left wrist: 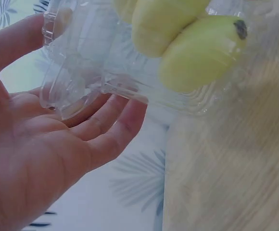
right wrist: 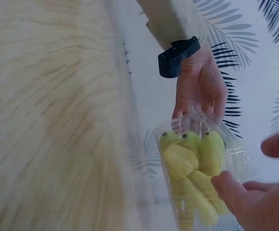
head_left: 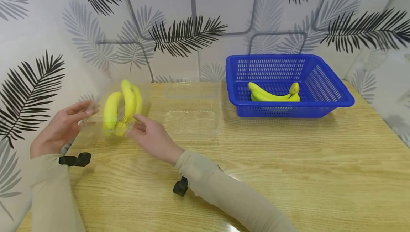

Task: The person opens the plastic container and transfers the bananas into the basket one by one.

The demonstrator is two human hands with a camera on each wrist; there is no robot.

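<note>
Approx half done, I'd say: bananas point(head_left: 129, 102) in clear box point(left wrist: 89, 62), L hand point(head_left: 61, 127) gripping its end, R hand point(head_left: 157, 137) at its side (can't tell if gripping); empty 2nd box point(head_left: 192, 121) and blue basket's point(head_left: 288, 111) bunch point(head_left: 270, 96) left

The surface point(head_left: 307, 168) is pale, yellowish and wood-grained, with light glinting off its near part; toward its far edge stands a blue perforated basket point(head_left: 288, 104); just beside it, to the left, sits a clear plastic container point(head_left: 192, 122).
</note>
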